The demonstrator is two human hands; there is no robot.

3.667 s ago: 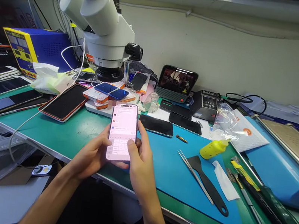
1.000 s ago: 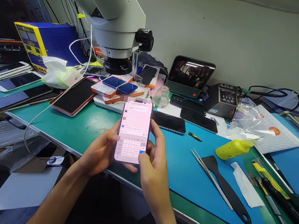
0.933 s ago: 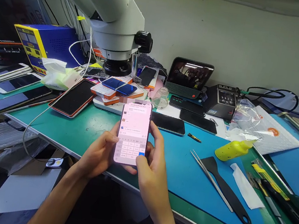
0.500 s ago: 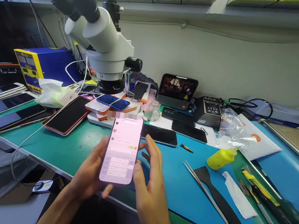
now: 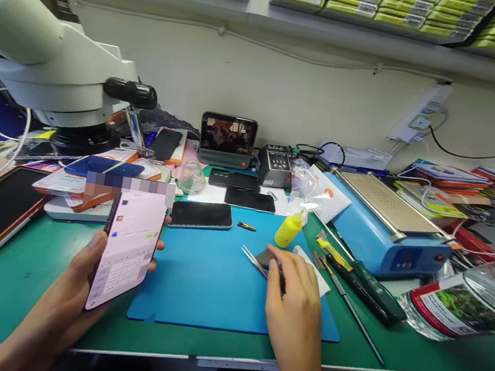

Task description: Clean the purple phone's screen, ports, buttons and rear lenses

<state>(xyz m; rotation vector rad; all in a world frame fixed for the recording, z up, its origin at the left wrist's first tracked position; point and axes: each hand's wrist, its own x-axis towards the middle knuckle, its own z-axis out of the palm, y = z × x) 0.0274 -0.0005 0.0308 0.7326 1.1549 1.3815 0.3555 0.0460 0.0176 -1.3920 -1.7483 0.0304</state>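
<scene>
My left hand (image 5: pixel 77 278) is closed around a smartphone (image 5: pixel 129 248), tilted, its lit screen showing a chat and a keyboard. On the blue mat (image 5: pixel 199 278), my right hand (image 5: pixel 298 294) is over a pair of tweezers (image 5: pixel 253 260) and a black spatula (image 5: pixel 265 257). Its thumb and forefinger look apart, with the dark spatula showing between them; neither tool appears lifted. The hand covers most of both handles. A yellow squeeze bottle (image 5: pixel 288 229) stands just beyond it, and a white tissue (image 5: pixel 315 275) lies partly behind the fingers.
A microscope (image 5: pixel 50 66) looms at the left above stacked phones. More phones (image 5: pixel 203 213) lie behind the mat, near a small display (image 5: pixel 227 138). At the right are a blue heating plate machine (image 5: pixel 382 226), long hand tools (image 5: pixel 363 285) and a plastic jar (image 5: pixel 468 302).
The view has turned right. My right hand has left the phone and moved over to the tweezers and spatula. The phone, now in my left hand alone, is tilted.
</scene>
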